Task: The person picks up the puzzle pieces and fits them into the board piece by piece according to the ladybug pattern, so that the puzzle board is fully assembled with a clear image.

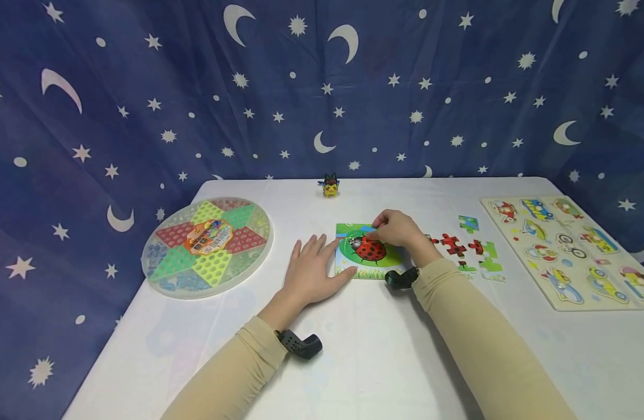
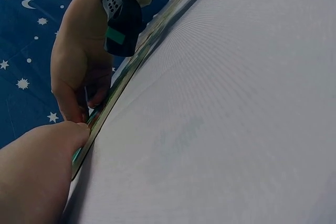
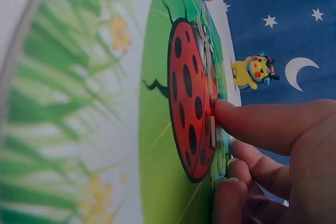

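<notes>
A ladybug jigsaw puzzle [image 1: 361, 272] lies on the white table in front of me, with pieces laid over the upper part of its picture. My left hand [image 1: 312, 271] rests at the board's left side, fingers spread and thumb on its lower left edge. My right hand [image 1: 398, 229] is over the upper right of the board. Its thumb [image 3: 252, 121] and curled fingers pinch a puzzle piece at the ladybug's upper side, mostly hidden by the hand. Loose puzzle pieces [image 1: 452, 245], red and green, lie right of the board, partly behind my right wrist.
A round Chinese checkers board [image 1: 259, 265] lies at the left. At the right is a wooden vehicle puzzle board [image 1: 555, 271]. A small yellow figurine [image 1: 329, 186] stands near the back edge, before a blue star-and-moon curtain [image 1: 280, 64].
</notes>
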`<action>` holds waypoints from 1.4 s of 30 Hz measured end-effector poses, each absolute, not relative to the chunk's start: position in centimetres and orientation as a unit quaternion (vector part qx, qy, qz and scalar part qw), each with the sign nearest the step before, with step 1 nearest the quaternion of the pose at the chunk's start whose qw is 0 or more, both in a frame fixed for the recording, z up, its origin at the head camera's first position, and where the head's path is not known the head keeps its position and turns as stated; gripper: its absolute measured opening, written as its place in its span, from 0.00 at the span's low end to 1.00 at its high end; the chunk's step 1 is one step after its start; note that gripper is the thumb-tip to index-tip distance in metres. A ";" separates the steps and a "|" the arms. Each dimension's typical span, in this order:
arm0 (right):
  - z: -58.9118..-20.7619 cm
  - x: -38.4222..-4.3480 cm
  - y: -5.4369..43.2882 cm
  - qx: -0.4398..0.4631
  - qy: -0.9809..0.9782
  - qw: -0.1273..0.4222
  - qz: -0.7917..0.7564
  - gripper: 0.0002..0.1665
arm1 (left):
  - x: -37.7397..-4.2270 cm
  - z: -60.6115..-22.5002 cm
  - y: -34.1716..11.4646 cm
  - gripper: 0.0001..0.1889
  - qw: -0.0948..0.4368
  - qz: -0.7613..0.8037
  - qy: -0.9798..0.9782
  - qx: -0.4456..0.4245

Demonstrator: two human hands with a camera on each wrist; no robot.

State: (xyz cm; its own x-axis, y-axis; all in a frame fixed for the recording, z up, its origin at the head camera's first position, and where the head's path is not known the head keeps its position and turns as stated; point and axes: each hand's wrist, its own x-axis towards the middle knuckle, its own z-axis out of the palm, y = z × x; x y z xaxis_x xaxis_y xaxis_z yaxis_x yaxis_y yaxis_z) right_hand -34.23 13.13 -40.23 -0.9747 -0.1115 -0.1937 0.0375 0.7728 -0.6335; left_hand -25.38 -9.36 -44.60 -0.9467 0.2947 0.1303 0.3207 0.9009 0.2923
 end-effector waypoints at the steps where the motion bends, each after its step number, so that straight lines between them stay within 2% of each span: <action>1: -40.2 -34.3 13.1 -0.016 0.935 0.109 -0.336 0.20 | -25.4 -44.6 -9.4 0.44 0.042 -0.157 -0.974 -0.157; 10: -40.5 -33.7 13.3 -0.013 0.932 0.090 -0.352 0.19 | -25.4 -44.8 -9.4 0.44 0.046 -0.156 -0.974 -0.160; 15: -40.3 -33.5 14.2 0.005 0.901 0.089 -0.424 0.21 | -25.3 -44.7 -9.3 0.44 0.047 -0.164 -0.973 -0.159; 20: -39.7 -33.5 15.4 0.009 0.882 0.092 -0.461 0.19 | -25.3 -44.7 -9.3 0.43 0.049 -0.161 -0.973 -0.156; 25: -39.1 -33.2 16.7 -0.001 0.902 0.090 -0.423 0.16 | -25.4 -44.8 -9.4 0.43 0.051 -0.163 -0.973 -0.155; 42: -38.7 -33.0 20.6 -0.023 0.949 0.077 -0.305 0.18 | -25.5 -44.9 -9.4 0.44 0.052 -0.167 -0.972 -0.157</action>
State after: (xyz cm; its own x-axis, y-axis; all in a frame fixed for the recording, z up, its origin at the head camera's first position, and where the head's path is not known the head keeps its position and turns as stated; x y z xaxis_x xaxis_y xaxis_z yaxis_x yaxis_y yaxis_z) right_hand -33.04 20.64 -38.74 -0.9870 -0.0904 -0.1326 0.0037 0.8132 -0.5820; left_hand -25.51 -9.42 -44.94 -0.9455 0.2870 0.1541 0.3220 0.8948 0.3092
